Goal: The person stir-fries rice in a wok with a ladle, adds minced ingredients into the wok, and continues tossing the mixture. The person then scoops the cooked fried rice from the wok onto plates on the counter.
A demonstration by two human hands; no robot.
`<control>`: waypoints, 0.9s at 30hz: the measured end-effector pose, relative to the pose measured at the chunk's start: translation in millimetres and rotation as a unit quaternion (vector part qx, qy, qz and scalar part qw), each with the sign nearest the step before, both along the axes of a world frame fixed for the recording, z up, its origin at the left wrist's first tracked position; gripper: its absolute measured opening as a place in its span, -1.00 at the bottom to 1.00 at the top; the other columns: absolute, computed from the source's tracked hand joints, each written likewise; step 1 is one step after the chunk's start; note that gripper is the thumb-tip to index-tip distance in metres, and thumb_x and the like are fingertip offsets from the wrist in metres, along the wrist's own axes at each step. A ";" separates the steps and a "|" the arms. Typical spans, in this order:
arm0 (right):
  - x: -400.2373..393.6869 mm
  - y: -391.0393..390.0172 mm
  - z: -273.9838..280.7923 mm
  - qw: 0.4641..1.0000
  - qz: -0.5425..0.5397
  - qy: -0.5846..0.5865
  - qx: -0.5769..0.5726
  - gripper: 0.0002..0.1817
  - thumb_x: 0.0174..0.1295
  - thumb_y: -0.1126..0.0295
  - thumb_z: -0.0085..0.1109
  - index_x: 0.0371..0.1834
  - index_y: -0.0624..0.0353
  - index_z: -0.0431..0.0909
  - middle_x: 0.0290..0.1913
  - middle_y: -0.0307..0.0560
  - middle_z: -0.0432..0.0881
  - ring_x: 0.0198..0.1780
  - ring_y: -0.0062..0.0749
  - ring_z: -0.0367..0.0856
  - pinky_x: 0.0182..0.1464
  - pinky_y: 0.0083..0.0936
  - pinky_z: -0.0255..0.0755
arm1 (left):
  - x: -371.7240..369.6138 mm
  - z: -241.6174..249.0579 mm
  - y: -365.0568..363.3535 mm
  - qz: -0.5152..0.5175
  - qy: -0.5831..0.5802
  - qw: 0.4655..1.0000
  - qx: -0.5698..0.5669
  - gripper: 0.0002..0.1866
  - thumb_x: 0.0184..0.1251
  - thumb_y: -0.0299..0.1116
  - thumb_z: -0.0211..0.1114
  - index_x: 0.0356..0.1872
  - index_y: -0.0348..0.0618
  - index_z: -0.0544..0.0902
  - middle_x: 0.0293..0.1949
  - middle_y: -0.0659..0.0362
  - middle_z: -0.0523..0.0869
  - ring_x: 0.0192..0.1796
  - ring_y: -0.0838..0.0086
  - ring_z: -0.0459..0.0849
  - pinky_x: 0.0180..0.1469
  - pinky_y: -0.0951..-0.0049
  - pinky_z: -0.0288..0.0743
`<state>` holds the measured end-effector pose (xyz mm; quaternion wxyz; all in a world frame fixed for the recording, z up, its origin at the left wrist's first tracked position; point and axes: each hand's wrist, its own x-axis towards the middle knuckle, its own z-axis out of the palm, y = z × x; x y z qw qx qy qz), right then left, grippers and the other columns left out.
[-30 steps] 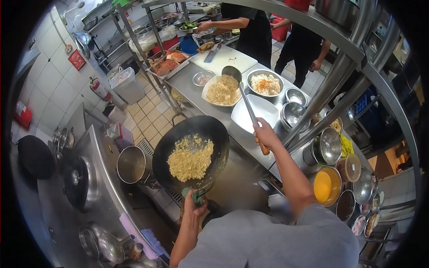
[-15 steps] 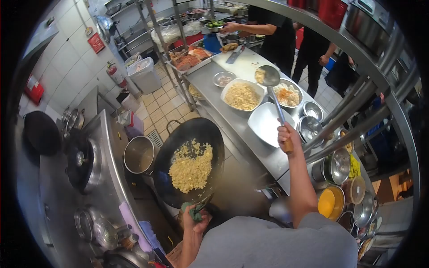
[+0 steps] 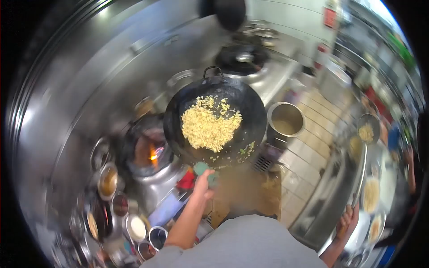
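My left hand is closed around a green cloth at the near rim of a big black wok. Yellow fried rice lies in the wok, with green bits near its right side. Off to the lower right, my right hand grips the handle of a long ladle, whose bowl holds some rice and points away from me. Beside that hand is a white square bowl, partly hidden by my forearm.
An open flame burns in the stove ring left of the wok. A metal pot stands right of it. Several seasoning containers are at the lower left; a steel counter runs along the right.
The view has swung left toward the stove. My left hand has carried the wok from beside the counter toward the burner. The ladle stays in my right hand, now at the right edge.
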<state>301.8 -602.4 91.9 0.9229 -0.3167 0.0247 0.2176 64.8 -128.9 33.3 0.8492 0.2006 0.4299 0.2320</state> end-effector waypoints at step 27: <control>-127.6 503.1 -152.2 0.526 0.478 -0.596 -0.374 -0.46 0.35 0.28 0.04 0.38 0.11 0.23 -0.25 0.17 0.62 -0.28 -0.11 0.64 -0.10 -0.32 0.48 | -133.8 -87.3 173.8 0.325 -0.033 0.944 -0.050 -0.80 0.22 -0.15 0.21 -0.40 -0.03 0.50 -0.54 0.20 0.53 -0.56 0.48 0.50 -0.59 0.54 0.37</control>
